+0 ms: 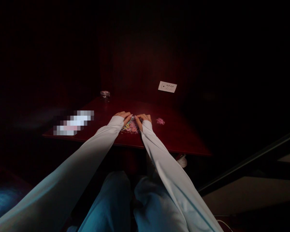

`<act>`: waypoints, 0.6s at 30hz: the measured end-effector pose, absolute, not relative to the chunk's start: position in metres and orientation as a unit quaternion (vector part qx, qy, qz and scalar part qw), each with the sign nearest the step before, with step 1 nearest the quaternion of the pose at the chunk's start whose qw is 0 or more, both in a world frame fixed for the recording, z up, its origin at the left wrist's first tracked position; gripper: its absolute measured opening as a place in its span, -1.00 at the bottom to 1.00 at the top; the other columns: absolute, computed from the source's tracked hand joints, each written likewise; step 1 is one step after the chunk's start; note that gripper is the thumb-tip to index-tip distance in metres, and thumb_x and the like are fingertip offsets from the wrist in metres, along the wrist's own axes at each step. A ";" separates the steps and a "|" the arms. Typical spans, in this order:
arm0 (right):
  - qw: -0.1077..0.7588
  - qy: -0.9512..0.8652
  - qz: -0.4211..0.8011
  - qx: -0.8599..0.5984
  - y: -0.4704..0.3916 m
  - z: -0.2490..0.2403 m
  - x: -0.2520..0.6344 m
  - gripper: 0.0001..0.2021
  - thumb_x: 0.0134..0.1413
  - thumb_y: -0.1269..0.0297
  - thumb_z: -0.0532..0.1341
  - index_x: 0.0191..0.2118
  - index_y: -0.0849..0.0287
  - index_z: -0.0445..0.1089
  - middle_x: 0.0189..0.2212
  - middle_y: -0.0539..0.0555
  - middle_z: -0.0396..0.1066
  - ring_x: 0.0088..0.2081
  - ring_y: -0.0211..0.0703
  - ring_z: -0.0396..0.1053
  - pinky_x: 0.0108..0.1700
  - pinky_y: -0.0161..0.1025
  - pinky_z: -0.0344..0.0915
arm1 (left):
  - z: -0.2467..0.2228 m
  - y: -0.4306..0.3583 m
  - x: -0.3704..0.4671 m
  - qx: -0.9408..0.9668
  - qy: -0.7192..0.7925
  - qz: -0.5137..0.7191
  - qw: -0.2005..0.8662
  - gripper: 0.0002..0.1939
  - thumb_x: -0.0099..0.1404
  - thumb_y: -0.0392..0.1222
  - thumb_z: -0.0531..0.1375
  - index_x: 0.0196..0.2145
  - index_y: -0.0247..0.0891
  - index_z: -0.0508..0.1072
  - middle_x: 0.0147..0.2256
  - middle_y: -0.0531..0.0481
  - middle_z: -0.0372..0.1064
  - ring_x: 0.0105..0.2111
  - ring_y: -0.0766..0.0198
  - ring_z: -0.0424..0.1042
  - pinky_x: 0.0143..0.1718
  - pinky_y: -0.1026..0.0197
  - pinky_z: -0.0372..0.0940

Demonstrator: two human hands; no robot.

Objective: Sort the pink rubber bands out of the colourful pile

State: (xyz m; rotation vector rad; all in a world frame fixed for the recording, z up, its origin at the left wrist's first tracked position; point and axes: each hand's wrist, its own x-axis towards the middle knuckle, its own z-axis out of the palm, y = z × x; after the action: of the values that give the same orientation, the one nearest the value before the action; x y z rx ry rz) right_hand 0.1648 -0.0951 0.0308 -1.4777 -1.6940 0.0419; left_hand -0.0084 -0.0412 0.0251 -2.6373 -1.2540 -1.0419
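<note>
The loose pile of coloured bands lies on the dark red table, between and just nearer than the left hand and right hand, whose fingers curl with their tips close together — whether they pinch anything (the light is poor in here) I can't tell. The bands look light, soft and springy, probably quick to tangle — best taken singly, by one edge, between thumb and fingertip.

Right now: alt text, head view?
White-sleeved left hand and right hand nearly meet at a pile of small multicoloured loops on a dark red table. A small pink heap lies right; a clear round jar stands back left.
</note>
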 end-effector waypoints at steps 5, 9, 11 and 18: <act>0.433 -0.679 0.018 -0.593 -0.095 0.030 0.165 -0.78 0.29 0.12 0.19 -0.27 0.03 0.56 -0.29 0.03 0.49 -0.11 -0.08 0.24 -0.02 -0.17 0.15 | 0.024 -0.040 -0.008 -0.846 -0.407 -0.346 0.009 -0.65 0.46 0.01 -0.05 -0.26 -0.17 0.46 -0.34 -0.07 0.42 -0.26 0.16 0.40 -0.16 0.19 0.26; 0.434 -0.675 0.022 -0.596 -0.095 0.030 0.165 -0.77 0.29 0.10 0.19 -0.28 0.02 0.55 -0.29 0.03 0.49 -0.11 -0.08 0.25 -0.02 -0.16 0.15 | 0.024 -0.040 -0.008 -0.843 -0.409 -0.348 0.010 -0.64 0.45 0.02 -0.06 -0.27 -0.16 0.46 -0.36 -0.07 0.41 -0.27 0.15 0.40 -0.18 0.19 0.26; 0.437 -0.673 0.023 -0.597 -0.096 0.030 0.165 -0.78 0.29 0.10 0.20 -0.29 0.02 0.55 -0.29 0.03 0.49 -0.11 -0.08 0.24 -0.01 -0.16 0.14 | 0.025 -0.041 -0.008 -0.845 -0.410 -0.344 0.012 -0.64 0.46 0.01 -0.06 -0.26 -0.16 0.46 -0.35 -0.07 0.41 -0.26 0.15 0.40 -0.18 0.19 0.26; 0.442 -0.676 0.019 -0.590 -0.096 0.030 0.165 -0.80 0.26 0.10 0.22 -0.31 0.01 0.54 -0.30 0.01 0.49 -0.12 -0.09 0.23 -0.03 -0.17 0.14 | 0.026 -0.043 -0.008 -0.844 -0.412 -0.342 0.003 -0.66 0.46 0.01 -0.04 -0.27 -0.15 0.46 -0.35 -0.05 0.41 -0.27 0.16 0.40 -0.18 0.20 0.26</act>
State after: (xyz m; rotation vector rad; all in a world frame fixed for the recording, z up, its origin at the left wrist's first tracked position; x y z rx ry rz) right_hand 0.1649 -0.0965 0.0299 -1.4631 -1.6776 0.0472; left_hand -0.0077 -0.0430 0.0264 -2.6478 -1.2937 -1.0740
